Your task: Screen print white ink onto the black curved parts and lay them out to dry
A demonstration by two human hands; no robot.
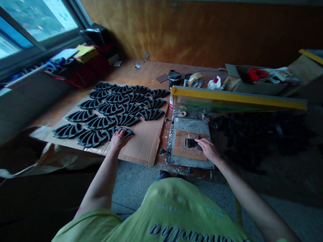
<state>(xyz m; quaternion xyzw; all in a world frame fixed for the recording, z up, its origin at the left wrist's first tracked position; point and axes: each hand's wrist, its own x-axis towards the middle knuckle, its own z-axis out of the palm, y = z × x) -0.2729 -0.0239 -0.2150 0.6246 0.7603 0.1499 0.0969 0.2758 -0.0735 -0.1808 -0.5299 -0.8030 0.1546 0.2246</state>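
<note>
- Right now the left hand (pixel 118 139) is on the last piece of the bottom row, and the right hand (pixel 208 149) is at the press-style station; that's all the action I can see, both hands working at once
- left fingers are spread a bit and curved over a black fan-shaped piece (pixel 121 131); it's lying on the cardboard sheet (pixel 141 148), right by the sheet's near edge
- right fingers sit close together, tips down at a dark block (pixel 193 144); can't tell if they're pinching it or just touching it
- that block sits on a rust-orange pad (pixel 184 148); the pad lies on a scuffed metal plate (pixel 190 162)
- the other black pieces (pixel 113 109) are ribbed and arched, laid out in tidy overlapping rows; matte, rubbery-looking finish, though I can't be sure of the material
- a yellow-edged frame (pixel 237 95) hangs tilted up over the plate
- behind it on the worn wooden table (pixel 141 72): a black-lidded tin (pixel 174 79), a tape roll (pixel 195 79), a white squeeze bottle (pixel 214 83)
</note>
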